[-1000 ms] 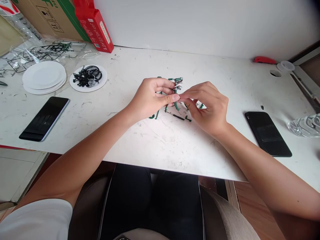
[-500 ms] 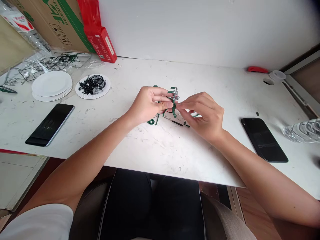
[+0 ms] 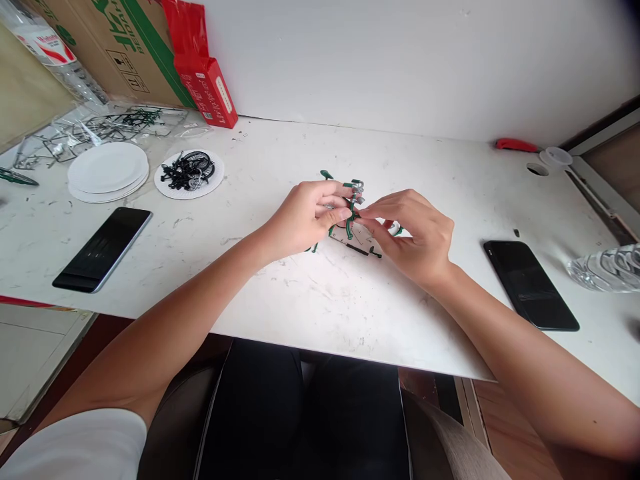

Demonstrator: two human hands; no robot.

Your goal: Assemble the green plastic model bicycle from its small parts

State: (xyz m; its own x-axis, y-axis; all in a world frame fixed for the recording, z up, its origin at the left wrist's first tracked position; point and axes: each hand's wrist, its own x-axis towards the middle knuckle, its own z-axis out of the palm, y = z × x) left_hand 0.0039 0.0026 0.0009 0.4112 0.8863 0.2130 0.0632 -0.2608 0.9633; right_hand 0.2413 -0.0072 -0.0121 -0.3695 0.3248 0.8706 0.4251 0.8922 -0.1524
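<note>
The person is sitting at the white table (image 3: 310,307) and holding a small green model frame (image 3: 350,200) up off its surface, about mid-table and a little toward the wall. The left hand (image 3: 307,217) is closing thumb and fingers around the frame from the left side, gripping it. The right hand (image 3: 415,233) is pinching in from the right, its fingertips (image 3: 364,213) meeting the left thumb right at a silvery bit near the frame's top; there may be a tiny part between those fingertips, but it is too small for me to make out.

Beneath the hands a few loose green and black pieces (image 3: 363,248) are lying on the table. Off to the left a paper plate of dark parts (image 3: 189,172) is sitting beside a stack of empty plates (image 3: 107,170), with a phone (image 3: 103,248) nearer the edge and another phone (image 3: 530,283) on the right.

For this fitting to go well, I would judge that the left hand should be keeping the frame steady while the right is pressing gently and squarely, since thin plastic like this looks liable to bend or snap.
</note>
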